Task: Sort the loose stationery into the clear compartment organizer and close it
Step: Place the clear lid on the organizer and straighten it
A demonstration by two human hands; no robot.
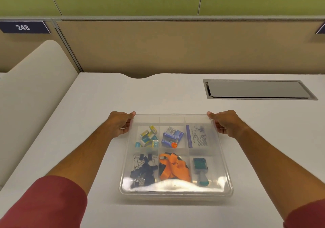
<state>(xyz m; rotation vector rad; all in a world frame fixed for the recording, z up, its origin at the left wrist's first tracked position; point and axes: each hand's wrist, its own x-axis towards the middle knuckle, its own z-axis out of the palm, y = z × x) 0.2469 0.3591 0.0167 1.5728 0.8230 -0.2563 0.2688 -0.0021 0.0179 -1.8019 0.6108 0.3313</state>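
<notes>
now organizer (176,195) between hands, fingers (213,117) gripping far corners

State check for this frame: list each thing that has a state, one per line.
clear lid: on the organizer, held at both far corners
organizer: on the desk, compartments filled
left hand: grips lid's far-left corner
right hand: grips lid's far-right corner
desk hatch: flap down

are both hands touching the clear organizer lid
Touching. The head view shows the left hand and right hand each gripping a far corner of the lid, thumbs on top of its edge.
</notes>
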